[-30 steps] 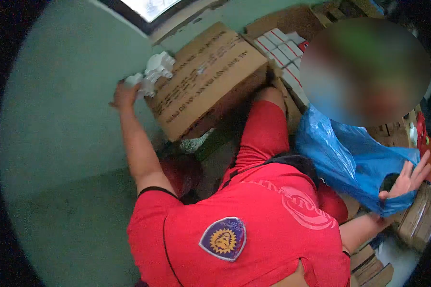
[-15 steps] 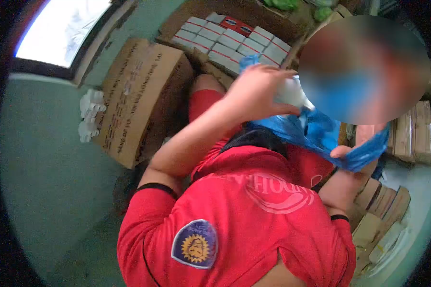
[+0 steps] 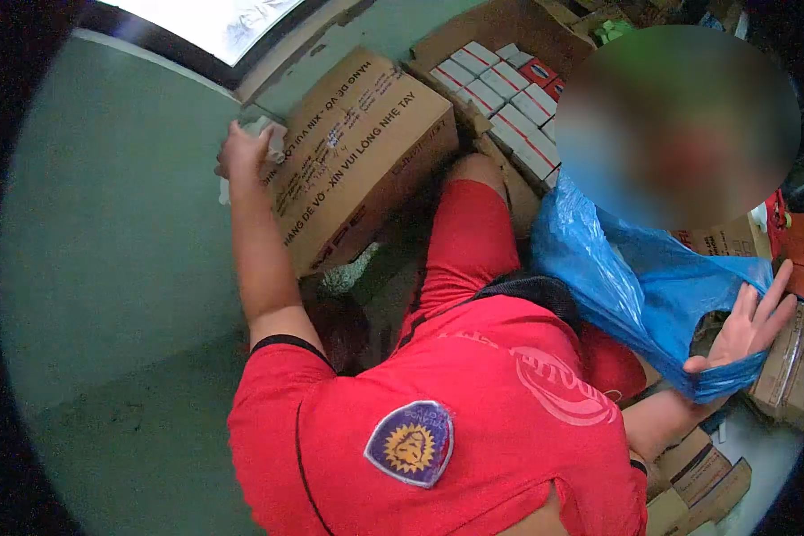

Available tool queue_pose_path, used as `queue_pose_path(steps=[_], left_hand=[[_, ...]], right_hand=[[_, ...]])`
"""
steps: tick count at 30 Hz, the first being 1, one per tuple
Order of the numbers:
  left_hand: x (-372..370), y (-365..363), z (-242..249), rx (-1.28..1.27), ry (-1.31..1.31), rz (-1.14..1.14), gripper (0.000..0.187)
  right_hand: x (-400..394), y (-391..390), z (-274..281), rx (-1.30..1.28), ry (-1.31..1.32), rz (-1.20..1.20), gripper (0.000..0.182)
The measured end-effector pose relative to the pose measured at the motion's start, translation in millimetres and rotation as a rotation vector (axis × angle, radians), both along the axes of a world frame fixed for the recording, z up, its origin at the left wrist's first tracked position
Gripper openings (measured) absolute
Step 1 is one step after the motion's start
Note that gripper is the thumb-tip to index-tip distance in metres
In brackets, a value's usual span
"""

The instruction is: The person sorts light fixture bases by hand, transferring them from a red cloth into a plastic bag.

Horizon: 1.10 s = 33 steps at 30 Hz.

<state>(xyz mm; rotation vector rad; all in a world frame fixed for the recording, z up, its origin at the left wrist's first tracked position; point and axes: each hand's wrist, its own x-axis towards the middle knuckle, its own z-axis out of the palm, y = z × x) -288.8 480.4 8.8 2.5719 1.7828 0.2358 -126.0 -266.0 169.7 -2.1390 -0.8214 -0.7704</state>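
Note:
At the left, my left hand [image 3: 242, 154] is curled round white plastic pieces [image 3: 275, 141] by the wall, on the edge of a closed cardboard box [image 3: 357, 147]. Part of these pieces is hidden behind the fingers. On the other side, my right hand [image 3: 747, 332] has its fingers spread, palm showing. The handle of a blue plastic bag [image 3: 603, 268] loops round this hand and keeps the bag stretched. The bag lies over my lap and its contents are out of sight.
An open carton behind the closed box holds several white boxes with red stripes [image 3: 500, 85]. Brown cardboard packs [image 3: 782, 366] are stacked at the right, with more packs [image 3: 701, 469] below. A green wall [image 3: 125, 241] runs along the left. A blurred patch hides the upper right.
My left hand has moved from the bag, where it was beside a white item, to the white plastic pieces at the left. My right hand has spread its fingers and moved right, stretching the bag.

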Motion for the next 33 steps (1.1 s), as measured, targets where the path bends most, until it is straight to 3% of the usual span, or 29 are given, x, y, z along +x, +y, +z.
queue_pose_path(steps=[2, 6, 8, 9, 11, 13, 14, 15, 16, 17, 18, 19, 20, 22, 24, 26, 27, 28, 29, 30, 31, 33], left_hand=[[-11.6, 21.2, -15.4, -0.020, 0.014, 0.004, 0.092], [-19.0, 36.4, -10.9, -0.096, -0.049, -0.034, 0.090], [11.0, -12.3, 11.8, 0.036, -0.166, -0.084, 0.085], [23.8, -71.9, 45.9, 0.231, -0.224, -0.107, 0.081], [53.7, -154.6, 87.7, 0.096, -0.562, -0.424, 0.069], [90.0, -251.0, 118.6, -0.286, -0.896, -0.883, 0.058], [107.0, -299.7, 125.8, -0.429, -0.926, -0.983, 0.051], [118.8, -343.9, 142.2, -0.286, -0.786, -1.242, 0.051], [129.8, -382.0, 134.6, -0.589, -0.743, -1.337, 0.053], [141.4, -416.8, 140.0, -0.669, -0.609, -1.513, 0.057], [150.0, -449.6, 127.2, -0.554, -0.698, -1.645, 0.061], [156.0, -477.3, 125.8, -0.532, -0.457, -1.740, 0.067], [162.4, -497.9, 101.1, -0.428, -0.499, -1.827, 0.077], [156.5, -513.9, 82.7, -0.399, -0.447, -1.787, 0.085], [146.4, -489.0, 73.1, -0.370, -0.646, -1.696, 0.073], [143.2, -426.7, 52.0, -0.307, -0.578, -1.495, 0.055], [136.0, -384.0, 45.6, -0.144, -0.606, -1.365, 0.042], [126.1, -329.5, 22.7, -0.110, -0.551, -1.201, 0.042], [101.4, -296.4, 34.1, 0.048, -0.345, -0.931, 0.045], [79.7, -251.3, 21.2, 0.104, -0.326, -0.741, 0.039], [67.5, -220.9, 38.8, -0.153, -0.074, -0.410, 0.049], [39.7, -158.7, 12.2, 0.044, 0.115, -0.134, 0.067]], right_hand=[[-0.6, -4.7, 1.3, -0.132, -0.009, -0.035, 0.150], [-5.7, -10.6, 37.6, -0.743, -0.155, -0.174, 0.147], [0.6, -16.0, 44.8, -0.811, -0.177, -0.152, 0.147], [4.3, -18.5, 48.3, -0.844, -0.189, -0.140, 0.148], [1.4, -9.0, 35.7, -0.660, -0.106, -0.112, 0.146], [-6.1, 0.9, 38.7, -0.529, -0.029, -0.072, 0.146], [-10.1, 5.7, 40.5, -0.461, 0.007, -0.050, 0.146], [-9.2, 17.9, 19.3, -0.154, 0.042, 0.032, 0.146], [-8.0, 14.7, 17.8, -0.148, 0.046, 0.056, 0.147], [-7.2, 11.5, 16.4, -0.143, 0.051, 0.080, 0.147], [-6.9, 7.9, 15.5, -0.138, 0.055, 0.104, 0.147], [-9.7, -3.4, 29.8, -0.394, 0.027, 0.011, 0.147], [-10.7, -3.3, 32.1, -0.471, -0.005, -0.035, 0.147], [-12.1, -2.9, 35.9, -0.624, -0.075, -0.123, 0.148], [-9.2, -9.3, 37.6, -0.715, -0.077, -0.144, 0.149], [-3.3, -16.6, 35.2, -0.760, -0.076, -0.149, 0.149], [-2.3, -18.0, 34.1, -0.760, -0.076, -0.150, 0.150], [-1.1, -19.2, 32.9, -0.760, -0.076, -0.150, 0.150], [-1.3, -19.8, 32.3, -0.758, -0.079, -0.146, 0.150], [0.7, -23.0, 30.7, -0.750, -0.082, -0.139, 0.150], [2.9, -26.1, 28.8, -0.743, -0.084, -0.132, 0.150], [1.4, -22.2, 27.3, -0.667, -0.062, -0.113, 0.150]])
